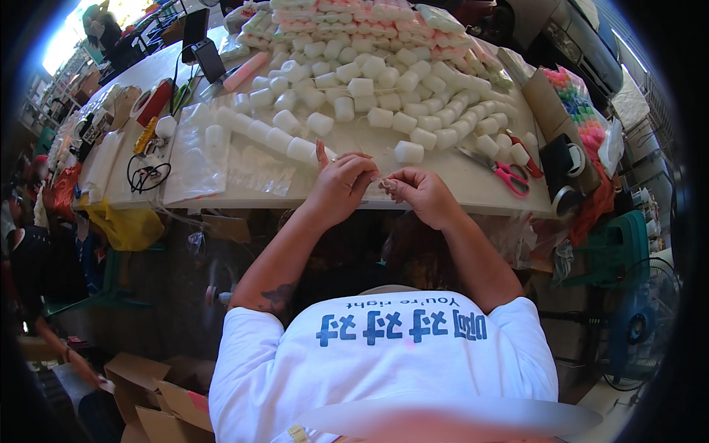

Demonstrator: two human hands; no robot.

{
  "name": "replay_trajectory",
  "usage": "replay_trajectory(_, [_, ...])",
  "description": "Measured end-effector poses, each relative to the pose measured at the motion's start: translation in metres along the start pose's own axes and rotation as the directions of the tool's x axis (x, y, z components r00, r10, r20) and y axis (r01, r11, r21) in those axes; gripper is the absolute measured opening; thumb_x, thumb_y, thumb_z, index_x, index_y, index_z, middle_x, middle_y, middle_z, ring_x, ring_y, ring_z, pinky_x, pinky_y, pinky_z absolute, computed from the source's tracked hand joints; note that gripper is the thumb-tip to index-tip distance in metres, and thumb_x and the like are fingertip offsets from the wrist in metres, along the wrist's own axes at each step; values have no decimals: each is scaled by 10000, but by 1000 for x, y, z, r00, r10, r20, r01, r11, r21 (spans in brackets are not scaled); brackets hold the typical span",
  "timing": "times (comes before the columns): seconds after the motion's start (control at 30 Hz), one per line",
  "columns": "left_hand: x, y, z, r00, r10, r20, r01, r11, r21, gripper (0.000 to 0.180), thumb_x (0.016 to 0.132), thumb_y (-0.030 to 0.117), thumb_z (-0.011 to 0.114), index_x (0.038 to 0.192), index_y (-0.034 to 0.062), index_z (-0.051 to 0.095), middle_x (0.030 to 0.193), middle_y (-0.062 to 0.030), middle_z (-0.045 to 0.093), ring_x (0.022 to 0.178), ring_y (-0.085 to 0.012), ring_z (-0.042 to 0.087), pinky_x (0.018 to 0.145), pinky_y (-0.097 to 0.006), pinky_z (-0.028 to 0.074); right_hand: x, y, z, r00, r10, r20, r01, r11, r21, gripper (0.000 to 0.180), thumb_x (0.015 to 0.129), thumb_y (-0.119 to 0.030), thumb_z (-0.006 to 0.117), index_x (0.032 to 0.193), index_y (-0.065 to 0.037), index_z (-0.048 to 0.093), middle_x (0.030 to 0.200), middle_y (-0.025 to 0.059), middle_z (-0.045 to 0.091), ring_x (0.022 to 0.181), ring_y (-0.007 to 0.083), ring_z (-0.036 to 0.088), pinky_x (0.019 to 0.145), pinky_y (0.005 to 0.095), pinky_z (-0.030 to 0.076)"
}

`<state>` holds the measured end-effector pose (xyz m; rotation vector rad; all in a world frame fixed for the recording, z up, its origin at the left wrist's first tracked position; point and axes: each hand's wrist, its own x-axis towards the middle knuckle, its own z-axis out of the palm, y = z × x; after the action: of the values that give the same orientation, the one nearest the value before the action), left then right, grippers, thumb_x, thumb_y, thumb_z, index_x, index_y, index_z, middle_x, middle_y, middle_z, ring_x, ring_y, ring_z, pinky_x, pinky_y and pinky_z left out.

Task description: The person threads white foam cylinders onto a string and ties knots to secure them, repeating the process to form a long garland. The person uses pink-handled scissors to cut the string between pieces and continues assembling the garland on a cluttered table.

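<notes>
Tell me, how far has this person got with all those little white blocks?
Done, it seems: rows of white blocks lie strung in lines across the table, with pink-and-white packs stacked behind. In hand: the left hand and right hand pinch something small between them. Left: loose blocks like the single block nearby.

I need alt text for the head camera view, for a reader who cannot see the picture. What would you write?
Seen from above, a person's left hand and right hand meet at the near edge of a white table, pinching something small between the fingertips. Rows of small white cylinders cover the table beyond the hands, with red-handled scissors to the right and clear plastic bags to the left.
</notes>
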<state>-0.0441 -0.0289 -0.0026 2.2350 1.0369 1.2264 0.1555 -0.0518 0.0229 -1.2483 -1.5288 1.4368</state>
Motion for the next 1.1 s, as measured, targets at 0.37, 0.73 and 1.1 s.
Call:
replay_trajectory(0.37, [-1, 5, -1, 996, -71, -48, 65, 991, -117, 49, 937, 141, 512, 928, 96, 531, 827, -37, 513, 920, -214, 544, 1087, -498, 51, 4, 3, 29, 943, -307, -130, 291, 948, -129, 120, 927, -110, 585, 976, -4, 614, 867, 49, 624, 766, 102, 555, 719, 266, 473])
replay_trajectory(0.73, [-4, 1, 4, 986, -161, -44, 146, 959, -245, 44, 955, 143, 516, 935, 118, 547, 812, 5, 537, 886, -162, 551, 1095, -447, 45, 7, 10, 30, 976, -217, -35, 219, 955, 200, 151, 954, -67, 542, 1061, 17, 607, 932, 39, 633, 870, 99, 591, 809, 249, 483])
replay_trajectory(1.1, [-5, 0, 2, 996, -84, -14, 81, 981, -174, 60, 952, 160, 527, 910, 118, 535, 820, 0, 529, 882, -160, 548, 1092, -435, 50, 8, 3, 21, 966, -244, 86, 234, 965, 117, 162, 952, -49, 542, 1077, 24, 615, 955, 36, 644, 889, 83, 589, 818, 239, 479])
